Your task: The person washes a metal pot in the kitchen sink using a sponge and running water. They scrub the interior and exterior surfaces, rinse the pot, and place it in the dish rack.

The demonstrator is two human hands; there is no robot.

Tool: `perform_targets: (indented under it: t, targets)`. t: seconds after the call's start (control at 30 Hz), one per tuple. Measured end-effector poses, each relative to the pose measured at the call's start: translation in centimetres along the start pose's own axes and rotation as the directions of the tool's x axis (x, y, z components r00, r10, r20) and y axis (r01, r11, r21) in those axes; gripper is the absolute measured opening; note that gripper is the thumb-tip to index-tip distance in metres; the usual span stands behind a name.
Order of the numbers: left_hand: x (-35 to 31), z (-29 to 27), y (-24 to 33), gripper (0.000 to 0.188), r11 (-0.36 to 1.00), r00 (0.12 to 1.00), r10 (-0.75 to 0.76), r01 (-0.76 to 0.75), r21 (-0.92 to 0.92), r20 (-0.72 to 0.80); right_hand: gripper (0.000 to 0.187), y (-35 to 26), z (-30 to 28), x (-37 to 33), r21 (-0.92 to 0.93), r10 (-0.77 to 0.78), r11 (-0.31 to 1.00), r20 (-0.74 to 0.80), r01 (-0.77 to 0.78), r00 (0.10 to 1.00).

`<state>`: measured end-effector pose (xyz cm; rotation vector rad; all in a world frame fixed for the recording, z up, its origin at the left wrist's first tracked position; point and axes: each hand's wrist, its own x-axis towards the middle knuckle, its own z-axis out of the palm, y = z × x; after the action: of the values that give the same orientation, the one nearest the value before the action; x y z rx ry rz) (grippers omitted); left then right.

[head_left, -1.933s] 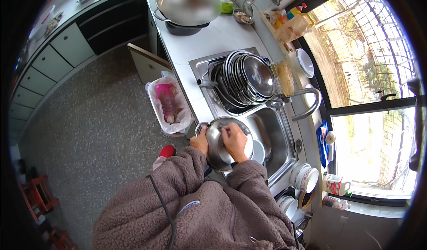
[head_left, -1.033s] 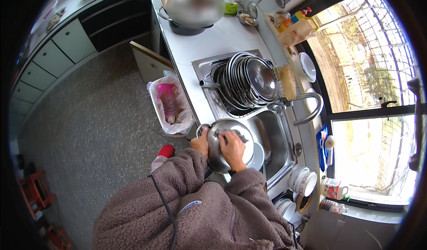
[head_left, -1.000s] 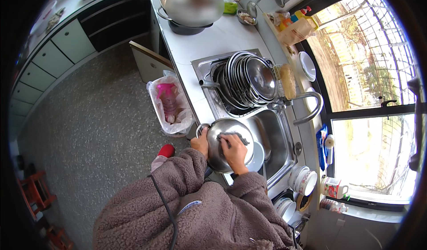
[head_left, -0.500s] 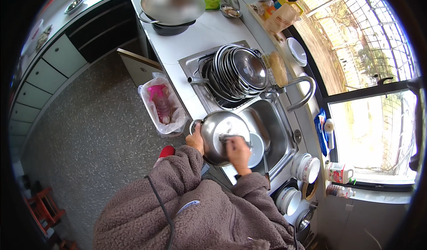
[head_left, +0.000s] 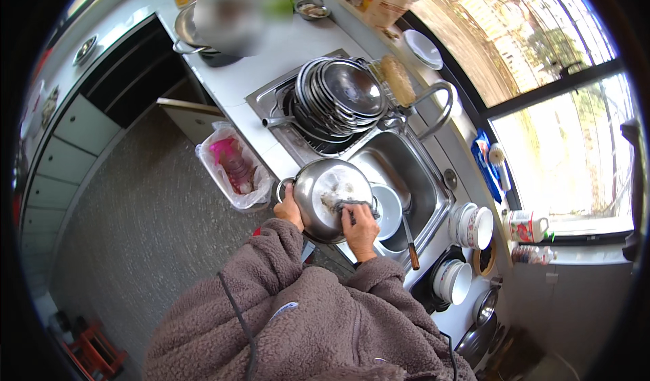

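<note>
Near the front of the sink I hold a steel pot [head_left: 315, 215] tilted, with dark smudges on its pale round middle. My left hand [head_left: 289, 210] is closed on its edge next to the loop handle [head_left: 282, 190]. Bent fingers of my right hand [head_left: 360, 233] press a dark grey scouring pad [head_left: 369, 208] onto the pot's surface; the fingers partly cover the pad. Just right of the pot, a white bowl [head_left: 389, 212] sits in the steel sink [head_left: 430, 208]. A utensil with a wooden handle [head_left: 412, 254] leans over the sink's near side.
Stacked metal lids or pans [head_left: 352, 86] fill the rack beyond the sink, beside the curved faucet [head_left: 443, 110]. White bowls [head_left: 474, 226] stand at the right. A lined trash bin [head_left: 254, 195] is left of the counter. Farther off sits a large pan, blurred in part.
My right hand and the scouring pad have shifted slightly on the pot, showing more dark smudges. The view has turned, moving the surroundings across the picture. My left hand keeps its hold.
</note>
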<state>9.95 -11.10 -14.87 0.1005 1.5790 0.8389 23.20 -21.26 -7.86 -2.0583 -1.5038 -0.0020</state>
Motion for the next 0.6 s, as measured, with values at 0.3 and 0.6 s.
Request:
perform_targets:
  t: [0.3,0.6]
  targets:
    - [0.0,-0.6,0.9,0.075,0.994,0.994,0.073,-0.079,0.072,0.083,0.026,16.1,0.1,-2.1,0.589,0.841,0.453,-0.033,-0.67,0.54]
    - [0.3,-0.9,0.7,0.065,0.995,0.987,0.104,-0.104,-0.004,0.121,0.031,14.0,-0.1,0.7,0.056,0.613,0.786,0.047,-0.615,0.789]
